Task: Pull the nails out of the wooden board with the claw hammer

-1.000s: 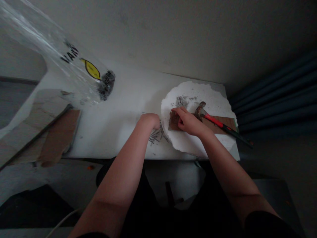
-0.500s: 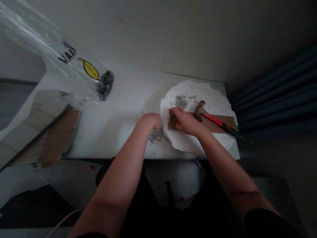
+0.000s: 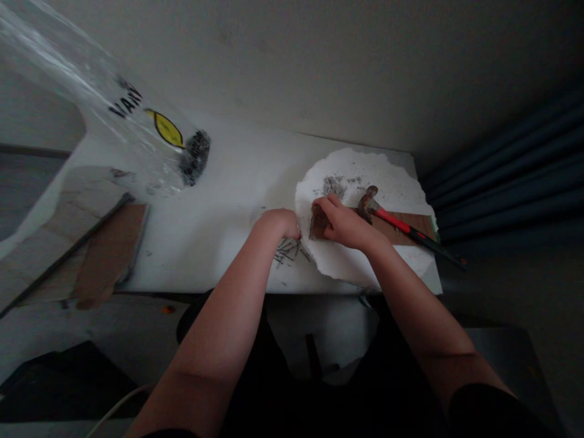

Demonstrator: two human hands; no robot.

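My left hand (image 3: 285, 224) is closed, its fingertips pointing down beside the white slab's left edge; what they hold, if anything, is hidden. Right below it lies a small heap of nails (image 3: 287, 250) on the white table. My right hand (image 3: 341, 222) is bent over the left end of a brown wooden board (image 3: 399, 230), thumb and fingers curved round the darker end. The board rests on a ragged-edged white slab (image 3: 337, 261). Across the board lies a claw hammer (image 3: 401, 226) with a rusty head and a red and black handle.
Grey debris (image 3: 335, 185) is scattered on the slab behind my right hand. A clear plastic bag (image 3: 150, 134) with dark contents stands at the back left. Broken brown board pieces (image 3: 112, 249) and a dark bar (image 3: 68, 252) lie at the left. Dark curtains (image 3: 511, 170) hang at the right.
My left hand has shifted very slightly to the right over the nails. The right hand, board and hammer look nearly the same.
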